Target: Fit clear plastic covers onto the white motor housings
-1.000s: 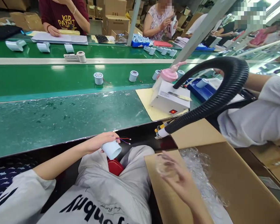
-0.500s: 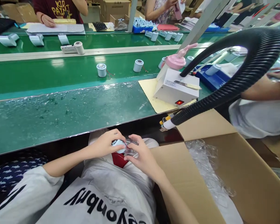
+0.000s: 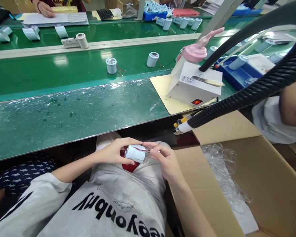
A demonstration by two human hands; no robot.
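Hands low over the lap, below the bench edge. Left hand (image 3: 114, 152) wraps the pale blue cylinder housing (image 3: 135, 152), thumb under, fingers over its near end. Right hand (image 3: 164, 157) meets it from the other side, fingertips pinched on a clear plastic piece (image 3: 146, 155) at the housing's far end; whether that piece is seated or only touching, I cannot tell. Thin red wire (image 3: 139, 148) trails along the top of the housing, between the two hands.

Risks, as judged from here:
- Wire sits right where the right fingertips press. It could get trapped under the clear piece or tugged at its root.
- Housing is held in mid-air over the knees with nothing under it but cloth. A slip of the left grip would send it to the floor beneath the bench.
- Clear piece is small and slick-looking; a pinch that narrow could let it tilt or pop off.
- Open cardboard box (image 3: 256, 171) stands just beyond the right wrist, with plastic wrap (image 3: 222, 171) inside; the elbow could catch its flap.
- Black corrugated hose (image 3: 249, 95) ends above and ahead of the right hand; a raised hand could knock its white nozzle (image 3: 184, 127).
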